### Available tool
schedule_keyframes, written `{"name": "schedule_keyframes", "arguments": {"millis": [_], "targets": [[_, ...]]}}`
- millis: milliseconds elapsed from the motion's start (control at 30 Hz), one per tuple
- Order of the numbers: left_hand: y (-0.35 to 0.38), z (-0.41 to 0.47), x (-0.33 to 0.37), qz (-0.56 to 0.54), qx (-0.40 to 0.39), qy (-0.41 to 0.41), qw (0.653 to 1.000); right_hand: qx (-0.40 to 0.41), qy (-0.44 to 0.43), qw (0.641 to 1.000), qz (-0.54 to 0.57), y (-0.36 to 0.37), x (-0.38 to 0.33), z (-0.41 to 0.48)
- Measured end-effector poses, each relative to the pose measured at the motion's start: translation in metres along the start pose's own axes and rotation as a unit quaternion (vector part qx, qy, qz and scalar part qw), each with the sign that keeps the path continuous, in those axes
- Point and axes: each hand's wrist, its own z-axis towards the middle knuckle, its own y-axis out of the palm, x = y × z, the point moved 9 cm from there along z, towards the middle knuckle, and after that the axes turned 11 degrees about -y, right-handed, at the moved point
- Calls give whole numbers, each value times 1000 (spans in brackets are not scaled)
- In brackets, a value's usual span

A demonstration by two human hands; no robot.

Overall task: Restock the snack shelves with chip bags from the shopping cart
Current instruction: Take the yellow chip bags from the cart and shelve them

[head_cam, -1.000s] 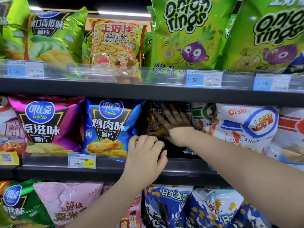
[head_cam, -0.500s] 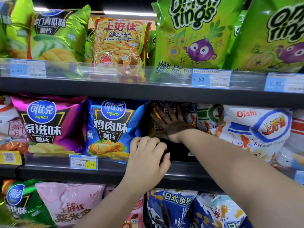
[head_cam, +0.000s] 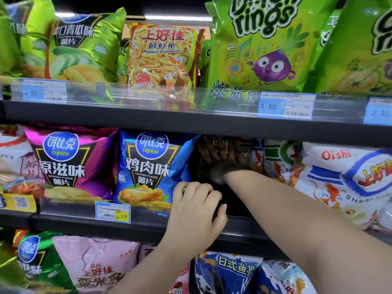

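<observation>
Two hands at the middle shelf (head_cam: 148,227): my right hand (head_cam: 220,166), fingers spread, has pressed the dark bag (head_cam: 218,143) further back, nearly seated; left hand (head_cam: 197,206) curled, grip unclear.

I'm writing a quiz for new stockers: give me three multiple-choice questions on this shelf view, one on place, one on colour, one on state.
1. Where does the right hand reach? A top shelf; B middle-shelf gap between the blue chicken bag and the white Oishi bag; C bottom shelf.
2. The Copico bag left of the blue one is: A magenta; B orange; C white.
3. The right hand's fingers are: A fisted; B pinching a price tag; C spread against a dark bag.
Answers: B, its arm enters that gap; A, magenta foil shows; C, the fingers fan flat.
</observation>
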Motion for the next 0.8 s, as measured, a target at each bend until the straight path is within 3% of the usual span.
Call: {"name": "schedule_keyframes", "arguments": {"millis": [333,800], "targets": [[0,0,1,0,3,3,1000,-92,-6,995,42,28,18,-34],[1,1,0,4,-3,-2,1000,-85,-21,992,88,12,8,-43]]}}
